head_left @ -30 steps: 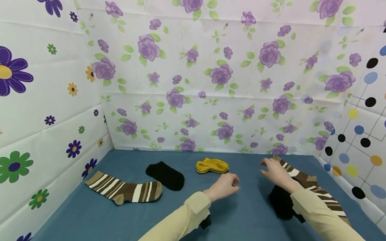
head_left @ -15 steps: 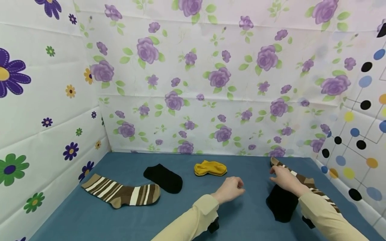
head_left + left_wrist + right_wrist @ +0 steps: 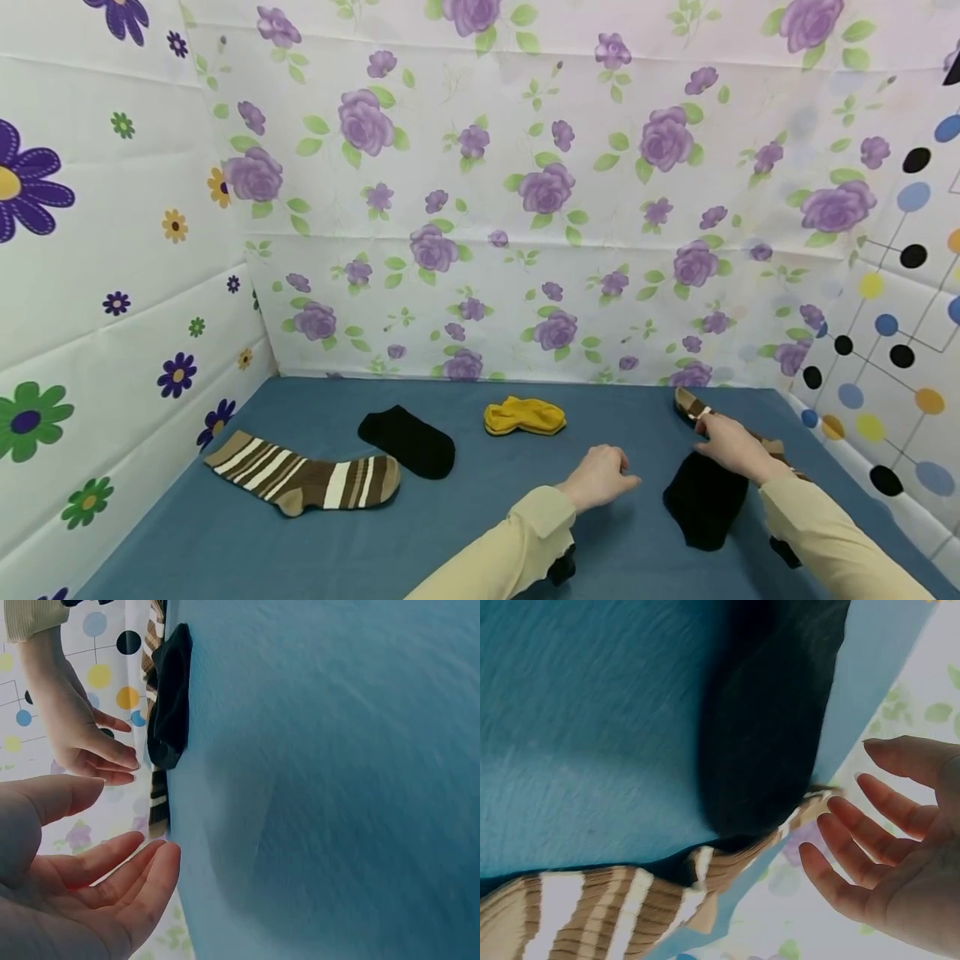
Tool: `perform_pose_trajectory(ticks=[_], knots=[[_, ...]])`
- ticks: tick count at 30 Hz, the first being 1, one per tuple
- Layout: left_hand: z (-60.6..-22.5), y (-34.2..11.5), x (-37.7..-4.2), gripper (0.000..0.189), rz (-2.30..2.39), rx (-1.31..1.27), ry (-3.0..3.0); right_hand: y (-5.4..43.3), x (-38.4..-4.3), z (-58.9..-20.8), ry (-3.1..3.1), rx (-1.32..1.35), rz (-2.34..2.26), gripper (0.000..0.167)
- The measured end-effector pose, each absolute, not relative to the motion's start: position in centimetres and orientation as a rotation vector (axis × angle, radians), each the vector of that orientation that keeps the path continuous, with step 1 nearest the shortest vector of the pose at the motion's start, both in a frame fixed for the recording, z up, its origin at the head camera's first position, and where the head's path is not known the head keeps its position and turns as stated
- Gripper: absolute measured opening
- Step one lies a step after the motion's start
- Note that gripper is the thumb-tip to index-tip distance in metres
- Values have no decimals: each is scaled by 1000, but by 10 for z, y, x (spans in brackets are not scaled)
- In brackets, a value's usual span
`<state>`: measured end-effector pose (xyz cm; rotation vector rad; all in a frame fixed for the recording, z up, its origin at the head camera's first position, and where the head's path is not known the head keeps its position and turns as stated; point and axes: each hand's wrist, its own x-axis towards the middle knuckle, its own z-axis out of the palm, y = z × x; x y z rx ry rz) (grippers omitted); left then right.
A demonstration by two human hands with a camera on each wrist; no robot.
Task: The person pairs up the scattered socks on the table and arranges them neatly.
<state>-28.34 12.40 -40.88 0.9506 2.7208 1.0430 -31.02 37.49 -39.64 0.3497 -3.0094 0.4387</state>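
My right hand (image 3: 735, 446) hovers at the right of the table, over a black sock (image 3: 703, 504) and a brown, white and tan striped sock (image 3: 688, 403). Its fingers are spread and relaxed, holding nothing; in the right wrist view the black sock (image 3: 772, 727) lies against the striped sock (image 3: 615, 907). The right forearm covers part of the striped one in the head view. Left of these socks, my left hand (image 3: 600, 479) hangs over the blue cloth, fingers loosely bent, nothing in its grasp. The left wrist view shows that palm (image 3: 90, 892) facing the black sock's side.
A yellow sock bundle (image 3: 525, 416) lies near the back middle. Toward the left are another black sock (image 3: 408, 442) and a striped sock (image 3: 307, 477), close together. Patterned sheets form a back wall (image 3: 480, 208) and side walls around the blue tabletop (image 3: 480, 533).
My left hand has moved to the right, toward the black sock. The right hand has shifted right and slightly down over the socks. The view has tilted a little.
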Motion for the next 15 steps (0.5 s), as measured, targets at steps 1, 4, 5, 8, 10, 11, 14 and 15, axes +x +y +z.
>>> perform_pose_trajectory(ticks=[1,4,5,8,10,11,14,15], knots=[[-410,126,-282,16,1062,945,2709,378,-311,-397,-3016,339,441,24],[-412,132,-281,32,1098,932,2693,385,-311,-399,-3045,302,443,23],[-413,133,-280,35,1102,924,2696,387,-311,-400,-3053,291,447,23],[-414,138,-280,37,1079,897,2716,391,-311,-401,-3068,280,452,25],[-415,141,-280,26,1042,893,2743,393,-311,-401,-3076,280,454,27],[-414,142,-280,20,1021,894,2753,394,-312,-402,-3080,281,451,29],[-414,147,-279,17,964,914,2775,396,-313,-402,-3096,269,444,31],[-413,148,-279,16,964,920,2768,396,-314,-403,-3099,263,442,32]])
